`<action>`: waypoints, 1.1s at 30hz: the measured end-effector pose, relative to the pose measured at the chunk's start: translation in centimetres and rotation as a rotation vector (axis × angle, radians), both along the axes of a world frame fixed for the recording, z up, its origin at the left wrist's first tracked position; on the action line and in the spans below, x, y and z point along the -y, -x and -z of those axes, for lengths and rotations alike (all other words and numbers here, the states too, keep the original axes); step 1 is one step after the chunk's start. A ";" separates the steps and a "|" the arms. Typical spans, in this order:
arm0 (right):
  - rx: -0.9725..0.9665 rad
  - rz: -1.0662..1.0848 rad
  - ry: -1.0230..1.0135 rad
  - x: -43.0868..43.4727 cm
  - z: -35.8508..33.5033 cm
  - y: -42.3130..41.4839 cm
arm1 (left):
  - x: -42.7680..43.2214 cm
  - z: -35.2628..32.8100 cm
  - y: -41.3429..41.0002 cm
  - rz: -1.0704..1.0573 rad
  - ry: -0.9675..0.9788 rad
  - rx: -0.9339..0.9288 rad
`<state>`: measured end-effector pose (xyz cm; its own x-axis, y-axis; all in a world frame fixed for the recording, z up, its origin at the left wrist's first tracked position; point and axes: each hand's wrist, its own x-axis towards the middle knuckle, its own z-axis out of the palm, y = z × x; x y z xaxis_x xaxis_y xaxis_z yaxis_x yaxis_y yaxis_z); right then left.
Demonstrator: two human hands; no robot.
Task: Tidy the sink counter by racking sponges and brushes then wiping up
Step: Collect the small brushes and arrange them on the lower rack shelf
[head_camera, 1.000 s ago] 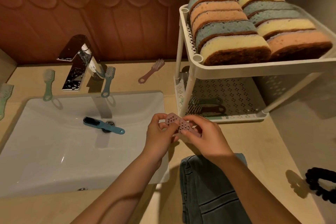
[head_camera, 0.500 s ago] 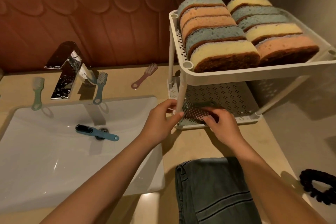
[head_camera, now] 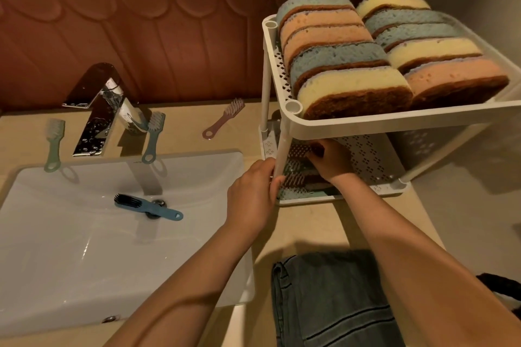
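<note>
white rack (head_camera: 366, 127), blue brush (head_camera: 149, 207), striped grey towel (head_camera: 332, 304)

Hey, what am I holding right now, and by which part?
Your right hand pinches the pink brush by one end, over the lower shelf. Your left hand is at the rack leg; hold unclear.

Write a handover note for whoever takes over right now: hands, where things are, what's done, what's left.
Right hand: inside the rack, fingers curled on a held brush over the lower shelf, not yet released.
Left hand: at the front post; grip unclear.
Done: sponges fill the top shelf; racked brushes lie below.
Left: green brush and teal brush beside the faucet, pink brush on the counter behind the sink, blue brush in the basin. Then wipe with the grey cloth at the counter's front.
</note>
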<state>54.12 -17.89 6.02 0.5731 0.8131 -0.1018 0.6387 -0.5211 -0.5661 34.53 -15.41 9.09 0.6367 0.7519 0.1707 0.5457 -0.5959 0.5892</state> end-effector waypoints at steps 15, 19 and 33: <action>-0.132 0.021 -0.021 -2.5 0.2 0.7 | -0.5 0.6 0.0 0.011 -0.017 -0.018; -0.136 -0.048 -0.024 -2.3 0.0 1.2 | -0.5 0.7 -0.1 0.012 -0.016 -0.012; -0.186 -0.061 -0.062 0.5 -2.0 2.4 | -1.7 0.2 0.4 0.083 0.098 0.029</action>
